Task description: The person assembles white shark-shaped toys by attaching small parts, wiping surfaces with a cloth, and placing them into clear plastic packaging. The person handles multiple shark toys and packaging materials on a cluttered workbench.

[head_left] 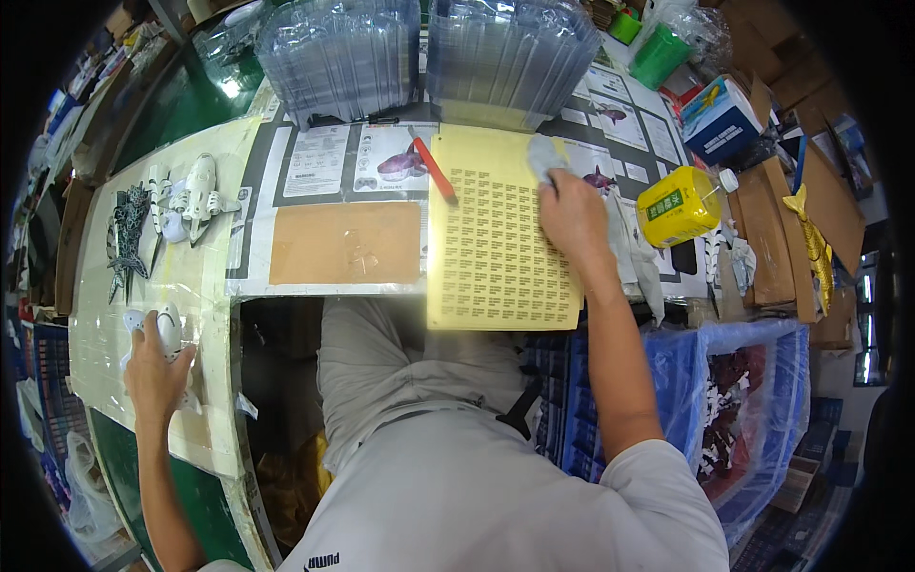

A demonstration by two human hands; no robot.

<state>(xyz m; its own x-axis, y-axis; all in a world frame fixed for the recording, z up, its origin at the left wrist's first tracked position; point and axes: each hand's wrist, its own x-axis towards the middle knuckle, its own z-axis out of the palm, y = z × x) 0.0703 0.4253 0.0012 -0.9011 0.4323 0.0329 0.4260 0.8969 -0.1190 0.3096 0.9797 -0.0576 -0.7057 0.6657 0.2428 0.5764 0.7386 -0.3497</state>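
My left hand [157, 372] is closed around a white plastic toy piece [168, 327] with rounded parts, on the pale board at the left; the fingers partly cover it. My right hand [575, 221] grips a light grey cloth [545, 155] over the top right corner of a yellow sheet of small printed labels [500, 248]. That sheet hangs a little past the table's front edge. A red-handled cutter [436, 172] lies slanted across its upper left edge. Beyond my left hand lie a white toy figure [200, 189] and a dark patterned toy [130, 234].
Two stacks of clear plastic trays [338, 57] stand at the back. A tan rectangle [345, 243] lies on the table. At the right are a yellow bottle [679, 208], a blue box [721, 119] and a gold fish-like toy [812, 243]. Below sits a plastic-lined blue bin [681, 357].
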